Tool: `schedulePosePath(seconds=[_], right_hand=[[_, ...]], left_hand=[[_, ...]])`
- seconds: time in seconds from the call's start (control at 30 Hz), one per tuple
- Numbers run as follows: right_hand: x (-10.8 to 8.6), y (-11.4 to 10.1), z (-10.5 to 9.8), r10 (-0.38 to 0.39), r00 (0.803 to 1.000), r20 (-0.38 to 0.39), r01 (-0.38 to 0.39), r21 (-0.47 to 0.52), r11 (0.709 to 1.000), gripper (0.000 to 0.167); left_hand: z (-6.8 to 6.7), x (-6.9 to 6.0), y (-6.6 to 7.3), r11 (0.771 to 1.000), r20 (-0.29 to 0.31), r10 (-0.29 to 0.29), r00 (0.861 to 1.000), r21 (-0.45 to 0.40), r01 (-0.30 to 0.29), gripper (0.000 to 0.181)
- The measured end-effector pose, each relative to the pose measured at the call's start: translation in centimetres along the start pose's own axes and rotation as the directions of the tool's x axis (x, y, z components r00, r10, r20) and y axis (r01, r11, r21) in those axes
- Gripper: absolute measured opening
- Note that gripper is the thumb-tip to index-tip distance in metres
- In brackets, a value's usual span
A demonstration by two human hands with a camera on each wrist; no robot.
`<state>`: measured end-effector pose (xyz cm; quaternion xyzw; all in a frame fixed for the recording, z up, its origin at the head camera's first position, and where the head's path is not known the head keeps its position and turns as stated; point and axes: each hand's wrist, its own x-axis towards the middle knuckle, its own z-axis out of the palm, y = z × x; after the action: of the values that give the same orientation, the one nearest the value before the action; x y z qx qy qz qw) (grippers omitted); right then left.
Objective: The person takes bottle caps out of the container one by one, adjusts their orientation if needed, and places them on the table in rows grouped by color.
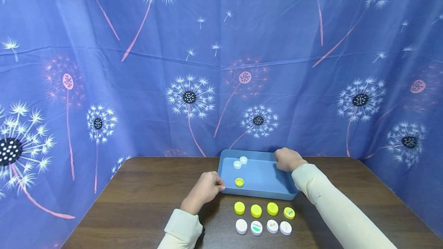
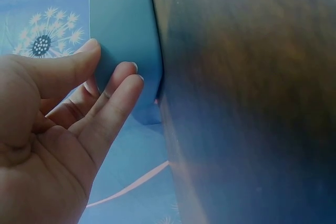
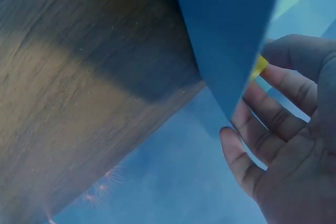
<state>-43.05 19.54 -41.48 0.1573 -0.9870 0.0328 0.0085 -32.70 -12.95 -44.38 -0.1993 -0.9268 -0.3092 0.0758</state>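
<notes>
A shallow blue tray (image 1: 259, 193) lies on the table. My left hand (image 1: 205, 187) pinches its front left corner, thumb on one side of the wall and fingers on the other in the left wrist view. At the back right corner, my right hand (image 1: 288, 159) reaches over the wall. The right wrist view shows a yellow bottle cap (image 3: 259, 67) between that thumb and forefinger, partly hidden by the wall. Inside the tray are a yellow bottle cap (image 1: 239, 182) near the front and two white bottle caps (image 1: 237, 165) further back, hollow sides up.
In front of the tray, several yellow caps (image 1: 256, 211) form a row. Nearer to me runs a row of several white caps (image 1: 256, 228), some printed. The brown wooden table (image 1: 138, 199) ends at a blue dandelion-patterned cloth (image 1: 149, 87) behind.
</notes>
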Motion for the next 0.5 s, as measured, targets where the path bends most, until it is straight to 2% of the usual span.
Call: schedulePosePath(seconds=[0.1, 0.2, 0.33, 0.5], right_hand=[[-0.5, 0.2, -0.2, -0.013, 0.999, -0.030, 0.015, 0.064, 0.998, 0.024], [-0.9, 0.1, -0.7, -0.007, 0.999, -0.044, 0.013, 0.142, 0.990, 0.010], [-1.8, -0.2, -1.7, -0.001, 0.998, -0.063, 0.016, 0.236, 0.972, 0.022], [-3.2, -0.6, -2.6, -0.003, 0.992, -0.123, 0.044, 0.330, 0.943, 0.022]], left_hand=[[0.0, 0.0, 0.0, 1.000, 0.005, 0.003, 1.000, -0.006, -0.003, 0.010], [-0.1, -0.1, 0.0, 1.000, 0.002, 0.010, 1.000, -0.008, -0.010, 0.010], [-0.1, -0.2, 0.0, 1.000, 0.000, -0.003, 1.000, -0.018, 0.003, 0.010], [0.0, -0.2, 0.1, 0.999, 0.003, -0.015, 1.000, -0.037, 0.015, 0.012]])
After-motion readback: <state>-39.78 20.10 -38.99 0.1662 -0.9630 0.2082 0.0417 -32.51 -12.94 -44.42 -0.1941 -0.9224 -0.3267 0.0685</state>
